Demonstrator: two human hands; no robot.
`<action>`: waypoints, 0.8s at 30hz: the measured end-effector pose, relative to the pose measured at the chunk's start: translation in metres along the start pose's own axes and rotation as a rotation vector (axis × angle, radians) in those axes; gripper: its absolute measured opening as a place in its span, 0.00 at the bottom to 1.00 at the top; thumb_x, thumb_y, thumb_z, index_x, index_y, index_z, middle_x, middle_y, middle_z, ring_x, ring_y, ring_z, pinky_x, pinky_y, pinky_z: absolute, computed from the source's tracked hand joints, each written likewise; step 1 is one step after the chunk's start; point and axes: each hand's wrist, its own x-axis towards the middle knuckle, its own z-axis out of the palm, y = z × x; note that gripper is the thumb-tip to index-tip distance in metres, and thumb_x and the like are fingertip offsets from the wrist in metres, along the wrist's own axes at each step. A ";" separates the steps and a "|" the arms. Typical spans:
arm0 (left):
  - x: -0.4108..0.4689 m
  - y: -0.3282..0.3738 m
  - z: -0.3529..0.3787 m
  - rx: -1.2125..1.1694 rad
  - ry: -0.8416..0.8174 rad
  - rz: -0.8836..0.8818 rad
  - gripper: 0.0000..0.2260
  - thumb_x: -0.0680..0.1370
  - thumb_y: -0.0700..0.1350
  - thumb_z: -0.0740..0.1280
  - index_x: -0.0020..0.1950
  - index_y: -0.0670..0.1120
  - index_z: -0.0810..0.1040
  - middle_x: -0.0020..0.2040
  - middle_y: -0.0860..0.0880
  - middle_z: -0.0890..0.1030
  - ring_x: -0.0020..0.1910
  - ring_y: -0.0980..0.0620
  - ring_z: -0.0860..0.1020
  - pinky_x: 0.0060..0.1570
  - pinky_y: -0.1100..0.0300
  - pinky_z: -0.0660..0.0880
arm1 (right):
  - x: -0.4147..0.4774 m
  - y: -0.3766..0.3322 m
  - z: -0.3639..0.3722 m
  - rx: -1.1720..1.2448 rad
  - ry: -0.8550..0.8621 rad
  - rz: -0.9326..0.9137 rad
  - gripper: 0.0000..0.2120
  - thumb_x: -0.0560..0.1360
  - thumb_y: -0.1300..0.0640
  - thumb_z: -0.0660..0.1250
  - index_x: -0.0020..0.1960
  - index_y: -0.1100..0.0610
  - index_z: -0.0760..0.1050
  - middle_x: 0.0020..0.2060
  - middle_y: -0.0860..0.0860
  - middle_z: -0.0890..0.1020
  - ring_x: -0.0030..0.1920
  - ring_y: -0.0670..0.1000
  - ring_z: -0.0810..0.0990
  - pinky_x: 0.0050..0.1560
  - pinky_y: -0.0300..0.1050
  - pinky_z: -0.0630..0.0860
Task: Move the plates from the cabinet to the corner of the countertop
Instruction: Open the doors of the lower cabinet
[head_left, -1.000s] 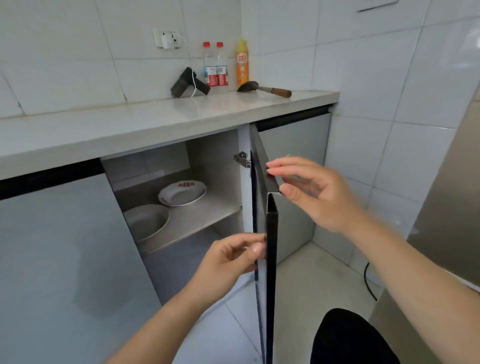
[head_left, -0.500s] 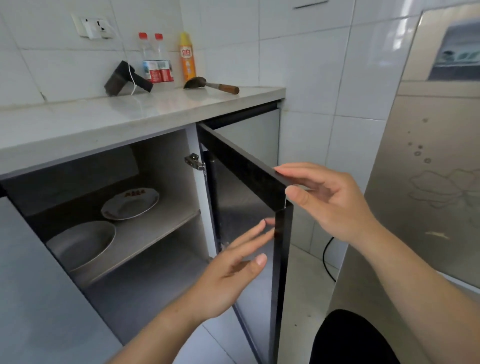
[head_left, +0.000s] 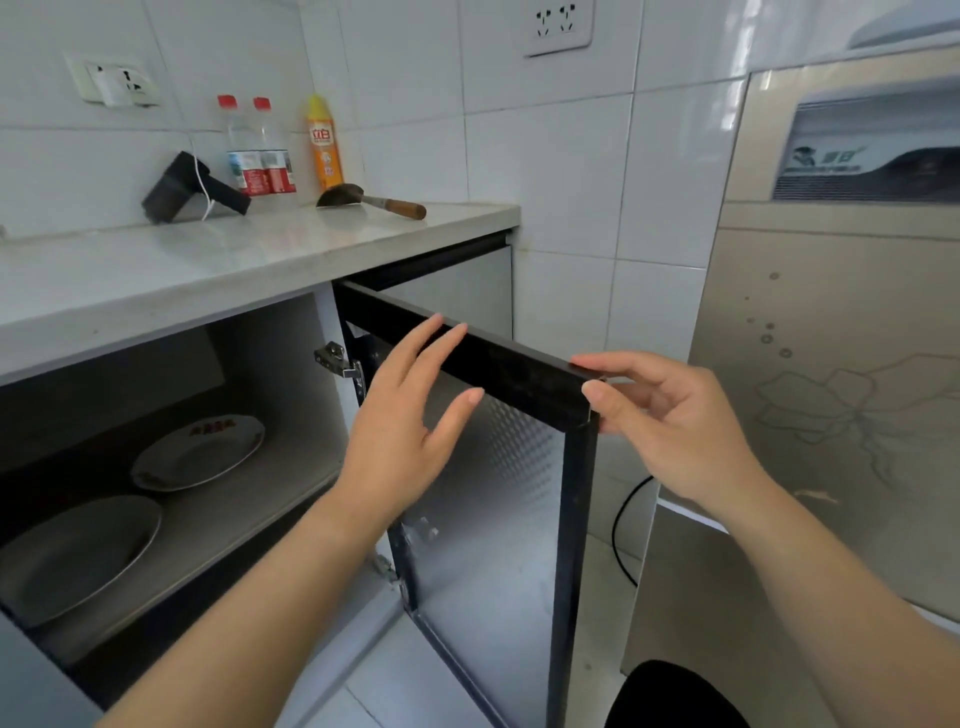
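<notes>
1. A white-tiled kitchen. A pale counter (head_left: 208, 270) runs along the wall above a cabinet (head_left: 270, 358) whose door (head_left: 493, 493) is swung wide open.
2. The right hand (head_left: 670, 421) pinches the door's outer top corner. Its thumb is on the near face and its fingers (head_left: 613, 364) are curled over the top edge.
3. The left hand (head_left: 400, 431) holds nothing. Its fingers (head_left: 447, 340) are straight, close together and laid against the door's top rail, further in toward the hinge.
4. Both plates lie on the shelf (head_left: 260, 493), down and to the left of the left fingers and well apart from either hand. The patterned plate (head_left: 200, 452) is the closer one. The plain plate (head_left: 78, 551) is further left, just beside it.
5. Up and to the left of the fingers, at the counter's far end, are a spatula (head_left: 371, 200), a yellow bottle (head_left: 323, 143), two clear bottles (head_left: 257, 150) and a black gadget (head_left: 192, 189).
6. The step in hand looks like opening the door for access. No plate has been lifted and the counter holds none.
7. The next move probably calls for letting go of the door and sending one hand down-left to the patterned plate. It would need a grip under the rim and a lift that stays clear of the counter's underside. The corner is crowded, so the plate needs a bare spot there.
</notes>
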 end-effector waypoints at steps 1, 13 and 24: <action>0.009 0.000 0.002 0.025 -0.003 0.018 0.24 0.77 0.55 0.61 0.72 0.56 0.62 0.74 0.56 0.61 0.72 0.62 0.57 0.65 0.72 0.52 | 0.001 0.002 -0.002 0.002 0.011 0.001 0.08 0.70 0.53 0.69 0.48 0.45 0.81 0.45 0.50 0.86 0.46 0.50 0.84 0.48 0.52 0.81; 0.061 -0.003 0.049 -0.022 0.013 0.037 0.16 0.73 0.54 0.68 0.59 0.54 0.77 0.58 0.52 0.76 0.60 0.53 0.70 0.61 0.65 0.61 | 0.022 0.033 -0.028 -0.053 0.181 0.012 0.09 0.72 0.55 0.69 0.48 0.41 0.81 0.44 0.47 0.84 0.46 0.49 0.84 0.52 0.55 0.80; 0.074 0.002 0.073 -0.080 0.046 -0.042 0.16 0.72 0.51 0.71 0.58 0.54 0.78 0.57 0.50 0.75 0.61 0.49 0.68 0.59 0.68 0.60 | 0.030 0.040 -0.035 -0.157 0.242 0.014 0.15 0.72 0.63 0.69 0.53 0.46 0.76 0.42 0.41 0.80 0.40 0.35 0.80 0.41 0.23 0.71</action>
